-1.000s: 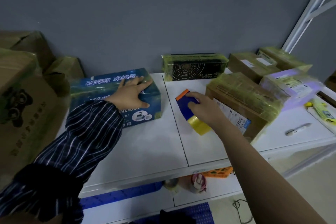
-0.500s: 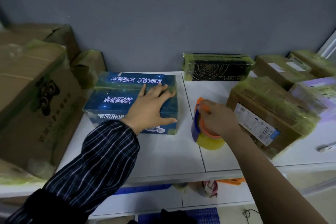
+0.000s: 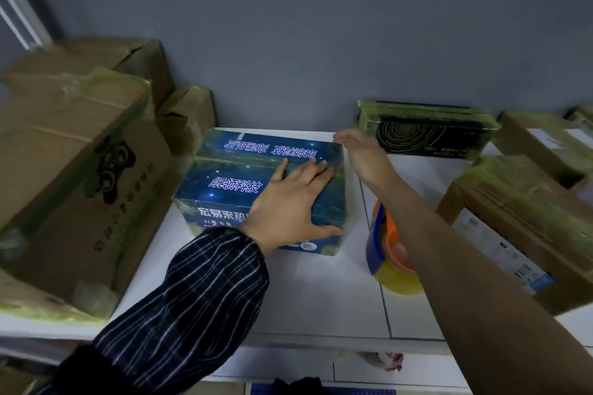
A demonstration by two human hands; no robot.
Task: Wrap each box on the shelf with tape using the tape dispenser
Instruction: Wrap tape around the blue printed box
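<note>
The blue box (image 3: 244, 170) lies directly under my left fingers and immediately left of my right fingers, on the white shelf (image 3: 321, 298). Its long axis runs left to right across my front, with one short end face turned toward my right hand.

Left hand (image 3: 288, 199): palm down on the top panel. The fingers (image 3: 308, 170) are straight and spread toward the far right corner, and the thumb lies on the near face. Nothing is grasped; the hand presses the box against the shelf.

Right hand (image 3: 359, 154): extended at the box's far right top corner. The fingers (image 3: 343, 138) are straight and released, holding nothing. I cannot tell whether the fingertips touch the corner or sit just beside it.

The tape dispenser (image 3: 382, 250) stands on the shelf below my right forearm. It is nearer to me than the right fingers, just right of the box, and apart from both hands. The right hand is the nearer one to it.

Judgement: the coming move turns on that far right corner. With both hands on the box I can turn or draw it clear for wrapping. The dispenser stands close to the box's right end, so a swing that way could knock it.
</note>
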